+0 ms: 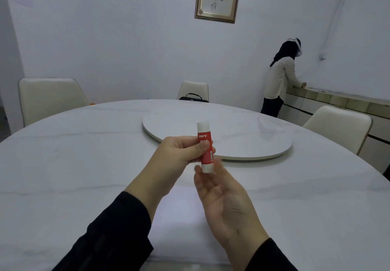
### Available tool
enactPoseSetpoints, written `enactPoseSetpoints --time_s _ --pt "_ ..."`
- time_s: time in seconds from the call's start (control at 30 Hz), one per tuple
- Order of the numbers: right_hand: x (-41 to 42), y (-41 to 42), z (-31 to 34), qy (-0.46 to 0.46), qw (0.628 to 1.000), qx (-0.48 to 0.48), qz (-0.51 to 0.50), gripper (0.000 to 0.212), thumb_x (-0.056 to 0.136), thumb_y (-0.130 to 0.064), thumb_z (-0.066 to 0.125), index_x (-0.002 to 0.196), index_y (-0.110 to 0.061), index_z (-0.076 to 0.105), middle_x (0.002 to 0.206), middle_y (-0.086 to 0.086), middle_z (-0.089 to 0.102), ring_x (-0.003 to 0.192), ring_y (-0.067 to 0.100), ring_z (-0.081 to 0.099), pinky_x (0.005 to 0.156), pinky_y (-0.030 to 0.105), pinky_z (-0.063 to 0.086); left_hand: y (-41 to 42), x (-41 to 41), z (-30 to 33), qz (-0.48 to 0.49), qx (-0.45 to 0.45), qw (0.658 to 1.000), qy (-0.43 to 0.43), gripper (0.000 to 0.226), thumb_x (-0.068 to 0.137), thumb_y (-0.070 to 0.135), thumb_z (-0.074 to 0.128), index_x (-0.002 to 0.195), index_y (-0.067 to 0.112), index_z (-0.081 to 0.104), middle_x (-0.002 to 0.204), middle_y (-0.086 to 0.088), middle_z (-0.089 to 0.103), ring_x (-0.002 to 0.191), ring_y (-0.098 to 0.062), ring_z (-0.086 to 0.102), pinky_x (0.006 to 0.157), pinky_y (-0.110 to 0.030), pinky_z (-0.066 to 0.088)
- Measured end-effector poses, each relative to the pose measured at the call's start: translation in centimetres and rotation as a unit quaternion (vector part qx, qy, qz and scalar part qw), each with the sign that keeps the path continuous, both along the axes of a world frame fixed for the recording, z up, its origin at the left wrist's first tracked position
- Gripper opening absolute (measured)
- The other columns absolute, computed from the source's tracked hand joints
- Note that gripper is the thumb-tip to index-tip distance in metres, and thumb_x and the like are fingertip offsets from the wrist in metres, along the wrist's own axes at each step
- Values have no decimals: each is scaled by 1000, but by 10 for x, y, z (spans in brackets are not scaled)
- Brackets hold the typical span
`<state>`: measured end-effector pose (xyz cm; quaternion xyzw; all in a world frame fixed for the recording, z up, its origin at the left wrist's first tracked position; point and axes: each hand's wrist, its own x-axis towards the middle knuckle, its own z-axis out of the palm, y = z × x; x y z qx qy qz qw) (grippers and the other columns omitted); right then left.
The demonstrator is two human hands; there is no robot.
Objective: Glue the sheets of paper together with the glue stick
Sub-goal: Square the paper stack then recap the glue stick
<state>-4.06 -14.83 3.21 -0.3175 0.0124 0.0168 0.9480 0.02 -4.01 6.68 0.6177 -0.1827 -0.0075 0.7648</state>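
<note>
My left hand [179,154] grips a red and white glue stick [204,142] around its middle and holds it upright above the table, its white cap on top. My right hand [223,201] is just below it, palm up with the fingers relaxed; its blurred fingertips reach the stick's white bottom end. White sheets of paper [179,224] lie flat on the table under both forearms, partly hidden by them.
A round white marble table [63,175] carries a raised turntable [242,135] at its centre. Cream chairs [50,99] stand around it, one with a black bag [193,97]. A person [280,78] stands at a counter at the far right.
</note>
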Motion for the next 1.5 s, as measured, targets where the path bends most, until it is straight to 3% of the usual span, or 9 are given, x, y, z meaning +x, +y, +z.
enactPoseSetpoints --time_s 0.13,0.3,0.53,0.77,0.9,0.97,1.07,1.17,1.5 --pt "0 -1 4 51 998 16 19 25 90 -20 58 91 4 67 68 14 71 57 17 70 50 20 55 3 2 1 5 -7 1000 3 30 67 29 65 89 9 73 83 -6 75 81 -16 70 76 -20 57" --pt "3 0 -4 4 998 -28 -47 25 73 12 65 95 2 61 82 15 67 67 19 72 77 39 59 1 3 -4 6 23 1000 1 31 67 32 65 89 11 74 86 -7 76 84 -19 71 83 -27 55" --pt "5 0 -1 43 999 5 -9 19 90 -14 59 91 2 69 71 12 72 58 17 70 56 25 59 1 5 -7 9 24 1000 0 34 67 32 67 90 8 75 89 -10 75 84 -19 70 86 -28 53" --pt "6 7 -8 22 990 -58 -124 22 77 11 65 79 -8 55 75 10 63 67 15 65 75 27 49 0 5 -9 43 44 998 -7 31 66 34 67 84 11 76 90 -14 75 87 -25 70 91 -35 52" --pt "19 -13 14 -7 977 -182 -113 28 74 -15 73 99 -15 62 95 2 66 90 16 62 83 35 47 9 14 -11 53 -20 998 6 23 73 27 66 84 8 74 83 -8 75 82 -19 70 81 -25 55" --pt "46 -31 25 2 914 -377 -150 29 85 -21 67 113 -18 61 112 1 64 99 18 59 87 35 47 16 19 -14 58 -33 997 26 15 82 19 62 85 9 73 80 -4 75 80 -14 70 74 -20 56" --pt "93 -42 18 -64 695 -701 -148 42 93 -11 50 135 -19 50 137 2 51 118 19 52 99 32 43 19 22 -18 48 -11 998 42 15 89 15 57 87 9 71 78 -1 75 76 -9 70 75 -19 56" --pt "135 -37 -17 -165 551 -817 -30 54 95 -4 42 145 -24 37 152 -2 35 134 17 41 112 26 30 17 24 -19 36 -22 998 41 18 91 12 54 86 9 71 75 0 74 73 -8 70 72 -17 56" --pt "143 -35 -45 -175 505 -838 -109 36 90 -1 47 121 -12 63 104 2 51 89 19 54 74 21 39 15 28 -25 23 -17 999 43 16 92 11 54 89 7 69 73 3 74 72 -6 69 71 -15 55"
